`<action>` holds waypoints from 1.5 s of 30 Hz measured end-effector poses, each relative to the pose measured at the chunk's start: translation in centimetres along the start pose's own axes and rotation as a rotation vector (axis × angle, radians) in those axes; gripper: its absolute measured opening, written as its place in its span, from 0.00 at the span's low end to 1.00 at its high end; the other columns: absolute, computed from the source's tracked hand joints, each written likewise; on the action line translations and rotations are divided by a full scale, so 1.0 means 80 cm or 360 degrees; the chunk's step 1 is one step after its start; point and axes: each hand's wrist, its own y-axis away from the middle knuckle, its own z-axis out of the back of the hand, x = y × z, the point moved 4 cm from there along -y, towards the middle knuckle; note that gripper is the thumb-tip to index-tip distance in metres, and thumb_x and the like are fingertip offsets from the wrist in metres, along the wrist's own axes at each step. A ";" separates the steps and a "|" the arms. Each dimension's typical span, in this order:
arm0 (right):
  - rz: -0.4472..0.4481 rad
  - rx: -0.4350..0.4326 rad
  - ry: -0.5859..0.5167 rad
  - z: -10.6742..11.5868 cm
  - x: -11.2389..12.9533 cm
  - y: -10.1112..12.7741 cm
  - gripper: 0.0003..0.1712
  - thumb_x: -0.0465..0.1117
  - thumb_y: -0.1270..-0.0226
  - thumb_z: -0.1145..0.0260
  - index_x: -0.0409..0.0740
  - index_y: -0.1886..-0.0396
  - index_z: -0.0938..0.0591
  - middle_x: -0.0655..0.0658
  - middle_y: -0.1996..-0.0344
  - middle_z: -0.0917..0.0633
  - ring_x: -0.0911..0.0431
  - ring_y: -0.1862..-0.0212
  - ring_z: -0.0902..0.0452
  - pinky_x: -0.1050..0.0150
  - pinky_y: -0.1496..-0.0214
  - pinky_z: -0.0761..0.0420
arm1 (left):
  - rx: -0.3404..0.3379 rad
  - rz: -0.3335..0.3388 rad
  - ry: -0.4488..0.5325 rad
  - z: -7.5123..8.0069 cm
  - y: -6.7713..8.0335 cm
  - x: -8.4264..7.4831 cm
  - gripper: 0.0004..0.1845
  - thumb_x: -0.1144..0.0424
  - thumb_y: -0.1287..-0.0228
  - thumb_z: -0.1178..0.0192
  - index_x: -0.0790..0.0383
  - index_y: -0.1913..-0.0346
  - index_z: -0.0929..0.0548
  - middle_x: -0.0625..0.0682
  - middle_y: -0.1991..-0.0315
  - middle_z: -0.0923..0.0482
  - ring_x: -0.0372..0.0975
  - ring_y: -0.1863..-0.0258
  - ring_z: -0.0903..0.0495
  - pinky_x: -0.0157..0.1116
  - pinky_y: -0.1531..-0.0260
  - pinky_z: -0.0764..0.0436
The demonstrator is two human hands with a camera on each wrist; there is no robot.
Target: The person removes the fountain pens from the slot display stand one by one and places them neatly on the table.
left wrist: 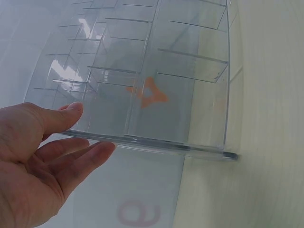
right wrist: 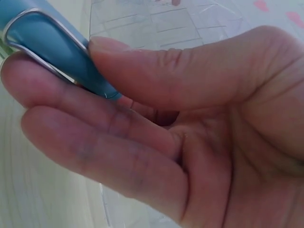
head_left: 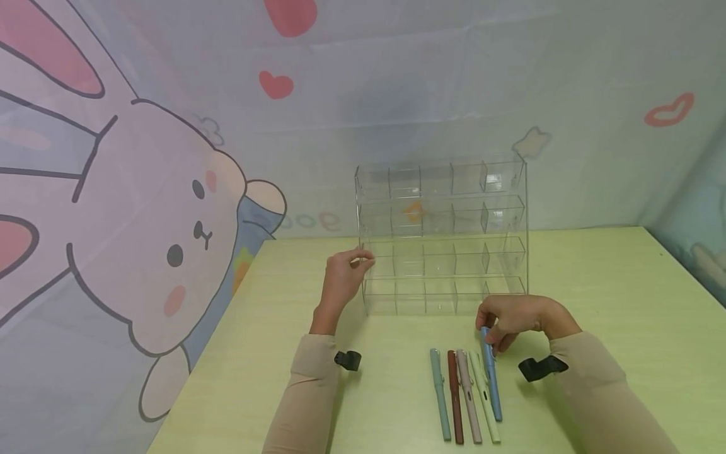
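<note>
A clear acrylic rack (head_left: pixel 439 258) with tiers of small compartments stands upright on the table. My left hand (head_left: pixel 343 274) holds its left side panel, thumb on one face and fingers on the other, as the left wrist view shows at the panel's edge (left wrist: pixel 180 146). In front of the rack's right end, my right hand (head_left: pixel 513 318) pinches the capped end of a blue pen (head_left: pixel 493 384). The pen's metal clip (right wrist: pixel 45 19) lies by the fingertips in the right wrist view. Left of it lie a pale green pen (head_left: pixel 484 400), a pinkish-grey pen (head_left: pixel 468 394) and a dark red pen (head_left: pixel 455 397).
A teal pen (head_left: pixel 440 394) lies leftmost in the row on the light green table (head_left: pixel 238 378). Behind the table hangs a pale cloth (head_left: pixel 454 75) printed with a rabbit and hearts. The rack stands near the table's back edge.
</note>
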 end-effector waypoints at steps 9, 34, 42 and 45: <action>-0.0074 0.0003 0.0119 -0.003 -0.003 -0.001 0.09 0.24 0.38 0.33 0.31 0.59 0.22 0.37 0.67 0.19 0.43 0.69 0.14 0.52 0.65 0.13 | -0.0001 0.0023 0.0019 0.000 0.000 0.001 0.04 0.66 0.34 0.33 0.61 0.60 0.10 0.64 0.44 0.19 0.51 0.53 0.14 0.35 0.69 0.19; -0.0052 0.0048 0.0241 -0.014 0.000 -0.008 0.12 0.18 0.44 0.32 0.31 0.61 0.13 0.41 0.71 0.14 0.48 0.69 0.13 0.56 0.63 0.13 | 0.0000 0.0013 0.0028 0.001 0.000 -0.001 0.03 0.67 0.34 0.33 0.61 0.61 0.10 0.63 0.45 0.18 0.52 0.53 0.14 0.32 0.78 0.27; -0.0073 0.0047 0.0222 -0.016 -0.002 -0.009 0.15 0.16 0.45 0.33 0.31 0.61 0.14 0.37 0.68 0.16 0.47 0.69 0.13 0.55 0.64 0.13 | 0.0003 0.0006 0.0035 0.002 0.001 -0.003 0.03 0.67 0.34 0.33 0.62 0.61 0.10 0.64 0.45 0.19 0.52 0.53 0.14 0.31 0.83 0.33; -0.0061 0.0053 0.0236 -0.016 -0.001 -0.008 0.15 0.15 0.46 0.33 0.32 0.62 0.14 0.38 0.69 0.16 0.47 0.70 0.13 0.55 0.65 0.13 | -0.0002 0.0003 0.0016 0.002 0.001 -0.004 0.03 0.67 0.34 0.33 0.61 0.61 0.10 0.63 0.46 0.18 0.52 0.52 0.14 0.33 0.77 0.23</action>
